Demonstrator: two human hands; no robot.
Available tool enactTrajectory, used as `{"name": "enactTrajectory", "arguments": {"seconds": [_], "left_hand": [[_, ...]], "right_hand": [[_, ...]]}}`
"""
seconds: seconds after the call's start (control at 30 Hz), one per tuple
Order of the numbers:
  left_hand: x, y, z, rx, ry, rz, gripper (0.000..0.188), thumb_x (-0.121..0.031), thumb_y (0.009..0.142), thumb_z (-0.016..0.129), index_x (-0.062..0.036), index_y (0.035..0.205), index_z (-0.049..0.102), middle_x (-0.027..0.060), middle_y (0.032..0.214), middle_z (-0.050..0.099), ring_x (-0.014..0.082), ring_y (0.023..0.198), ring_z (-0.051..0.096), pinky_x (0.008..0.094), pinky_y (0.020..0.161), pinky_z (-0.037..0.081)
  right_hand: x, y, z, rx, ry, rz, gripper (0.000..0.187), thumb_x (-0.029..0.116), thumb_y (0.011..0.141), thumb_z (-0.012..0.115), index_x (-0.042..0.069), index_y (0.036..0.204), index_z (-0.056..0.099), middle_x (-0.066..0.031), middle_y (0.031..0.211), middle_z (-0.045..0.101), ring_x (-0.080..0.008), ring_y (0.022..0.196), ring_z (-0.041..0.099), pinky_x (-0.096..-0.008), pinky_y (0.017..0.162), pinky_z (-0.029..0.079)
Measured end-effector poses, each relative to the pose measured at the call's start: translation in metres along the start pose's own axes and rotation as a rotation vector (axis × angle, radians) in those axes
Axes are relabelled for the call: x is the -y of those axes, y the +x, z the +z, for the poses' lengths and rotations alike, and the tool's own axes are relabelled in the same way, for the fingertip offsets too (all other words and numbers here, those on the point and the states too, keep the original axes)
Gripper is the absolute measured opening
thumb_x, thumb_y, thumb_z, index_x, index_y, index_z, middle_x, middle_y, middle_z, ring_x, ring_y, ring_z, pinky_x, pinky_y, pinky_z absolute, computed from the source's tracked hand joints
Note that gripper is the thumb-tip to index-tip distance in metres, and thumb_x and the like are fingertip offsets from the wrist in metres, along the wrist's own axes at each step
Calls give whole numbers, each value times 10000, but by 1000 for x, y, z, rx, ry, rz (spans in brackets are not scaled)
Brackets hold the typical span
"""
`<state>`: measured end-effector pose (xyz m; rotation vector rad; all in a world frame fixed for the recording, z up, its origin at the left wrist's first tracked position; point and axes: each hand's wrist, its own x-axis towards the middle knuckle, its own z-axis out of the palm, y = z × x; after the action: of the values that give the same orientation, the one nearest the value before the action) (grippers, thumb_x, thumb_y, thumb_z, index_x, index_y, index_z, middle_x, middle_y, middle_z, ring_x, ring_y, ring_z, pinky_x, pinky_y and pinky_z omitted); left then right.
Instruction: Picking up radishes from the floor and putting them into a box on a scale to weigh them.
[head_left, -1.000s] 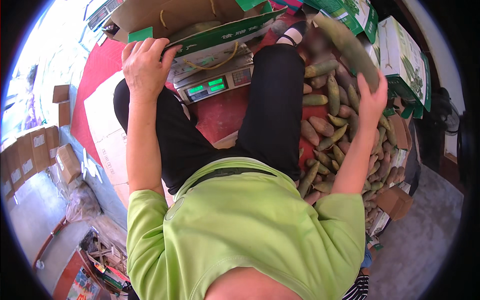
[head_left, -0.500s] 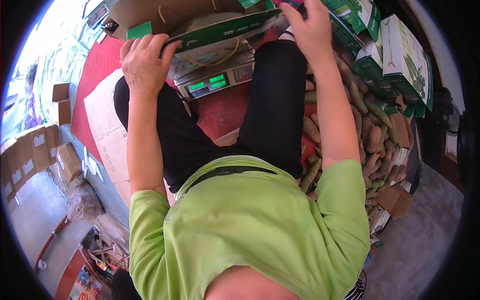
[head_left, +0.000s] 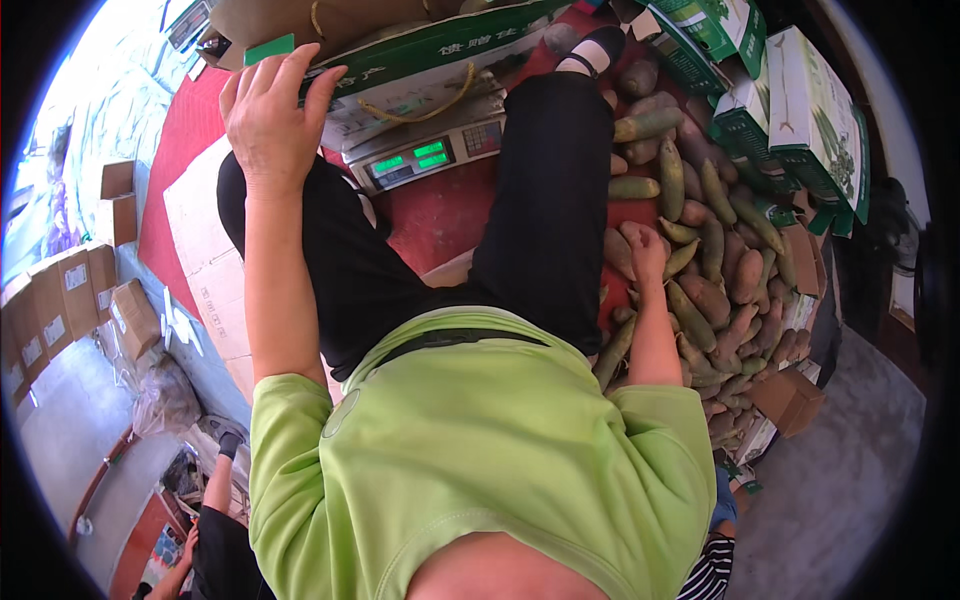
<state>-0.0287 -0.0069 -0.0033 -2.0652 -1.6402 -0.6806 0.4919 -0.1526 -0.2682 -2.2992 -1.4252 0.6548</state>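
We see a weighing scale [head_left: 428,158] with a lit green display on a red mat [head_left: 180,150]. Flattened cardboard [head_left: 205,225] lies beside the mat. Small brown cartons [head_left: 75,285] stand stacked at the far left, and green-and-white printed boxes [head_left: 800,90] are piled at the upper right.

scale [head_left: 425,160] and box [head_left: 420,50] block ahead, vegetable pile [head_left: 710,250] crowds right
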Motion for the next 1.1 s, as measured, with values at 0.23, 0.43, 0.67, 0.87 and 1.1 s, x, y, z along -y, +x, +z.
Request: {"name": "enactTrajectory", "arguments": {"seconds": [0.23,0.43,0.67,0.87,1.1], "left_hand": [[-3,1,3,7,16,-18,279,-328,805,688,-159,1026,666,11,883,660,215,872,608,351,839,420],[-3,3,8,14,35,-17,282,-347,793,694,-153,996,668,7,883,651,207,857,605,353,832,418],[-4,7,4,22,30,-38,286,-336,786,702,-141,992,666,22,877,647,213,849,599,360,846,410],[-13,15,4,62,-92,-18,292,-262,749,730,-112,989,660,43,865,636,227,846,595,373,881,398],[21,6,-20,-114,-467,-496,216,-194,876,639,-56,1040,662,62,944,664,175,945,605,328,949,406]], "right_hand": [[-58,-31,3,137,-309,281,405,260,785,657,22,1108,605,-186,1084,640,-329,1036,605,-400,877,473],[-62,-30,6,149,-373,311,438,263,770,667,60,1149,588,-194,1126,612,-358,1064,575,-419,885,474],[-47,-13,14,185,-386,300,470,245,753,684,61,1172,576,-218,1163,582,-382,1092,549,-430,909,458],[-26,37,13,112,98,189,423,203,782,679,18,1151,590,-197,1111,621,-344,1037,594,-381,906,462],[133,112,-28,186,574,-90,301,81,860,626,-3,1147,590,-83,1019,648,-135,916,600,-269,808,480]]}}
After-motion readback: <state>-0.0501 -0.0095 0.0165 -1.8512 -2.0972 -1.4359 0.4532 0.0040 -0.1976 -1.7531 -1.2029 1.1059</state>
